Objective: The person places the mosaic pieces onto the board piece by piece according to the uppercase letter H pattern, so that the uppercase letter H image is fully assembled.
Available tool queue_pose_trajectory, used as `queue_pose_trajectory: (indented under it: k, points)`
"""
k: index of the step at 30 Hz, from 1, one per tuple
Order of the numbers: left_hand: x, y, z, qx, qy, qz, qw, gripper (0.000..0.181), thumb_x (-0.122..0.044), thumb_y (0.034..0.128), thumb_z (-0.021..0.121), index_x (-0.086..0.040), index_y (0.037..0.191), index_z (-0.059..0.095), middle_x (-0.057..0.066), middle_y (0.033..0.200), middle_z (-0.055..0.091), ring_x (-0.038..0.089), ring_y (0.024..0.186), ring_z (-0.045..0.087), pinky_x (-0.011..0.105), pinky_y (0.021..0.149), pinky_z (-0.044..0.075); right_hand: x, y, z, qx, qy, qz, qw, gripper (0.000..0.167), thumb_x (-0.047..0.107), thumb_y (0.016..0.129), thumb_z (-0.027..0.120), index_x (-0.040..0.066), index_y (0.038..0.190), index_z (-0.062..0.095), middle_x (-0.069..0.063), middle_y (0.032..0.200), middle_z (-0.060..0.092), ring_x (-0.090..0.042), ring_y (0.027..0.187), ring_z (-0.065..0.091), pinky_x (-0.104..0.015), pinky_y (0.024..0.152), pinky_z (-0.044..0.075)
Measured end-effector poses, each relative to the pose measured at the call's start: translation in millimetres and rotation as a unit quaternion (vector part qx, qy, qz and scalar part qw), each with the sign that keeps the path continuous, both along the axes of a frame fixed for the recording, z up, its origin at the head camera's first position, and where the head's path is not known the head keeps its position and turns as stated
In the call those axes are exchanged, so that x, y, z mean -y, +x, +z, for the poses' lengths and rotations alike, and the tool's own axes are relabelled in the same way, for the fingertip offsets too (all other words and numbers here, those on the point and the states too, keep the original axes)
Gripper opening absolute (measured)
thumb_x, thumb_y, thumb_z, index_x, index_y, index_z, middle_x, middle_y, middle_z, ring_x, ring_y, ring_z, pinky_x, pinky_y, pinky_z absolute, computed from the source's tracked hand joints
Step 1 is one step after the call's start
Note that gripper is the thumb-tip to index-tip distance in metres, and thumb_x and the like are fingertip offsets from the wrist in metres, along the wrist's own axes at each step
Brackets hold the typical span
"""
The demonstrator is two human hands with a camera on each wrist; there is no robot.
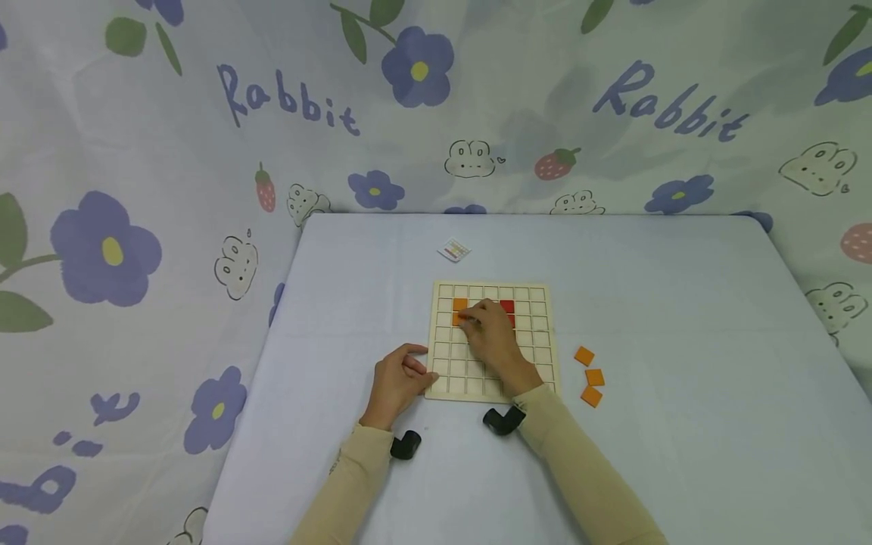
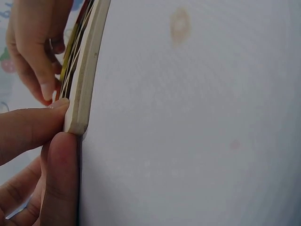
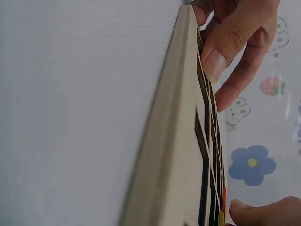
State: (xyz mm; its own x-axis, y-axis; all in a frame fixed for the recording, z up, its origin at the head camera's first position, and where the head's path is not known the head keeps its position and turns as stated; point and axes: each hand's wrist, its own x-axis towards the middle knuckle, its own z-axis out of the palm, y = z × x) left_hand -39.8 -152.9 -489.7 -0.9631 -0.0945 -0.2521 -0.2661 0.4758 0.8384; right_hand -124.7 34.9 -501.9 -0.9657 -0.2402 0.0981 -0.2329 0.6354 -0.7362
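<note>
My left hand (image 1: 397, 381) grips the near-left corner of a wooden grid board (image 1: 458, 371), thumb on top and a finger against its side. My right hand (image 1: 492, 333) is over the board, with thumb and fingertips pinching an orange tile (image 1: 457, 320) in a left-hand square. Directly beyond it lies another orange tile (image 1: 460, 303). Red tiles (image 1: 507, 306) sit right of the hand, partly covered by it. A sliver of yellow tile (image 3: 221, 218) shows at the board's surface in the right wrist view; the right hand hides it from above.
Several loose orange tiles (image 1: 594, 377) lie on the white table (image 1: 681, 424) to the right of the board. Beyond the board is a small pattern card (image 1: 454, 250). A printed cloth (image 1: 518, 98) hangs behind and to the left.
</note>
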Motion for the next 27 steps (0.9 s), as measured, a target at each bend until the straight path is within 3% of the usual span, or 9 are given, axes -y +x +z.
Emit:
queue_pose_trajectory:
  k: [9, 27]
  points:
    - [-1.3, -0.8, -2.1, 0.004, 0.003, -0.002, 1.0, 0.045, -0.007, 0.0785, 0.084, -0.008, 0.121, 0.068, 0.008, 0.085, 0.067, 0.01, 0.066, 0.064, 0.024, 0.059, 0.057, -3, 4.7, 1.8, -0.033, -0.024, -0.014, 0.9991, 0.021, 0.019, 0.098, 0.066, 0.004, 0.109, 0.076, -0.012, 0.104, 0.065, -0.028, 0.097, 0.06, -0.042, 0.083, 0.052]
    - [-0.9, -1.5, 1.0, 0.013, 0.004, 0.009, 0.9999, 0.045, -0.005, 0.0776, 0.084, -0.008, 0.12, 0.069, 0.008, 0.085, 0.067, 0.01, 0.064, 0.064, 0.025, 0.059, 0.056, -26, 22.3, 10.9, -0.028, -0.014, -0.039, 0.9987, 0.02, 0.019, 0.096, 0.068, 0.006, 0.11, 0.076, -0.01, 0.104, 0.068, -0.028, 0.1, 0.061, -0.04, 0.084, 0.049]
